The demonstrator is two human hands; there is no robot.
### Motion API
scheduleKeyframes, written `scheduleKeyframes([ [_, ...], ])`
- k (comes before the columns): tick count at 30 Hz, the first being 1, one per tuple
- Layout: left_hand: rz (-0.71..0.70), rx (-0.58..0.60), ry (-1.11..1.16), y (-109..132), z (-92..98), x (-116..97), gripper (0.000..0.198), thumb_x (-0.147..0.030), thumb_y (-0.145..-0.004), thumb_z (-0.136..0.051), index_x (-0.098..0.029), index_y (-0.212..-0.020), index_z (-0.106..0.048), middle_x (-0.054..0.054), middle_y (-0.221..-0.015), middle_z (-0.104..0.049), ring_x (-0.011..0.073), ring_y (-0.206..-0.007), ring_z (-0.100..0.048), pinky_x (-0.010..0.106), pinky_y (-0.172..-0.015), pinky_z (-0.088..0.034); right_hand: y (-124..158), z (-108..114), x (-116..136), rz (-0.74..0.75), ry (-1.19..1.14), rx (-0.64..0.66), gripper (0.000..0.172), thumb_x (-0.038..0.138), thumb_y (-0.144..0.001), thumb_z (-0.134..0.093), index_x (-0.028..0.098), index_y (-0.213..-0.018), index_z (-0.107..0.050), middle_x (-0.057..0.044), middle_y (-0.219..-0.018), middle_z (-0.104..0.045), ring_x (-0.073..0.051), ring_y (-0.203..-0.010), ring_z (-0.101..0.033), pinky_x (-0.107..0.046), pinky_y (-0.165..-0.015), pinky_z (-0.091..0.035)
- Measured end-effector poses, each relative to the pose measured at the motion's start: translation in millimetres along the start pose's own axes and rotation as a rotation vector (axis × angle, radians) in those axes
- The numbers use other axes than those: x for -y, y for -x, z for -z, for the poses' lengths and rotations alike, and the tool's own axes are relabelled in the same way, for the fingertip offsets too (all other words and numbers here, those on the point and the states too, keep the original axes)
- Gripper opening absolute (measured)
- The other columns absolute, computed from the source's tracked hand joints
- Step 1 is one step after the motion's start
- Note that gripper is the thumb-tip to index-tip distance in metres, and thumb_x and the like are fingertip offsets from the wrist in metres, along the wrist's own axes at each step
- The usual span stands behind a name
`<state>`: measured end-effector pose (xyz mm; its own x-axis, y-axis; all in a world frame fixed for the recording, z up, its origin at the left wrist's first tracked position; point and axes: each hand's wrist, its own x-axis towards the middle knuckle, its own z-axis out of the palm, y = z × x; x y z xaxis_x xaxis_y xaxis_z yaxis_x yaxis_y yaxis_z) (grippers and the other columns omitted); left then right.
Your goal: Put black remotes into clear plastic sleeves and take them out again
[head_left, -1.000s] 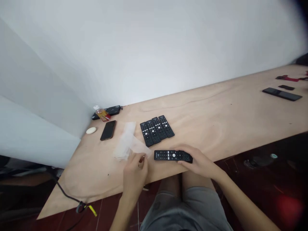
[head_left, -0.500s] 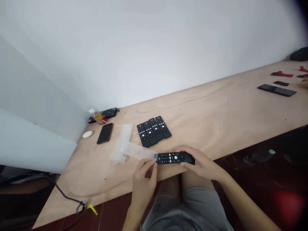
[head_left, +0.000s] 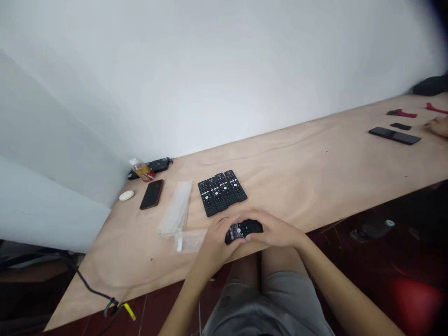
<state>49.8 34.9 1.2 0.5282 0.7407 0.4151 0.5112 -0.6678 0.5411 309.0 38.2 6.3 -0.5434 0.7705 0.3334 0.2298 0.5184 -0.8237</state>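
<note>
Both hands are working on a black, button-covered remote control (head_left: 245, 228), which lies just below a row of four matching black remotes (head_left: 222, 192) on a pale plywood table (head_left: 315, 186). The left hand (head_left: 217, 243) and right hand (head_left: 276, 231) curl closed around it from either side and hide much of it. A glint by the left hand might be plastic, but it is too hidden to tell. Left of the row lie a long strip of clear plastic sleeves (head_left: 175, 208) and a loose clear plastic piece (head_left: 189, 241). Far right of the row, another person's hand (head_left: 436, 126) is near a flat black device (head_left: 395, 136). Half a second ago, the remote's buttons lay open to view; now the hands have closed over it.
</note>
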Motion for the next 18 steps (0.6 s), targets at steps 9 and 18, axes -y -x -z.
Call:
scheduleKeyframes([
  [9, 0.117, -0.009, -0.102, 18.1, 12.5, 5.3, 0.06, -0.021, -0.091, -0.082, -0.029, -0.147, -0.06, 0.011, -0.139, -0.071, 0.0334, -0.13, -0.066, 0.053, -0.111, -0.056, 32.5, -7.7, -7.1, -0.219, 0.055, -0.283, 0.039, 0.036, -0.108, -0.063, 0.028, -0.146, -0.067, -0.011, -0.129, -0.075, -0.029, -0.115, -0.071, -0.049, -0.106, -0.058],
  [18, 0.065, 0.053, -0.099, 4.5, -9.4, -5.5, 0.06, -0.026, -0.094, -0.082, -0.027, -0.15, -0.058, 0.012, -0.143, -0.07, 0.0337, -0.134, -0.065, 0.054, -0.113, -0.056, 20.1, -34.0, -0.2, -0.336, -0.075, -0.341, 0.04, 0.036, -0.1, -0.071, 0.022, -0.138, -0.073, -0.007, -0.101, -0.08, -0.026, -0.088, -0.074, -0.04, -0.084, -0.064],
])
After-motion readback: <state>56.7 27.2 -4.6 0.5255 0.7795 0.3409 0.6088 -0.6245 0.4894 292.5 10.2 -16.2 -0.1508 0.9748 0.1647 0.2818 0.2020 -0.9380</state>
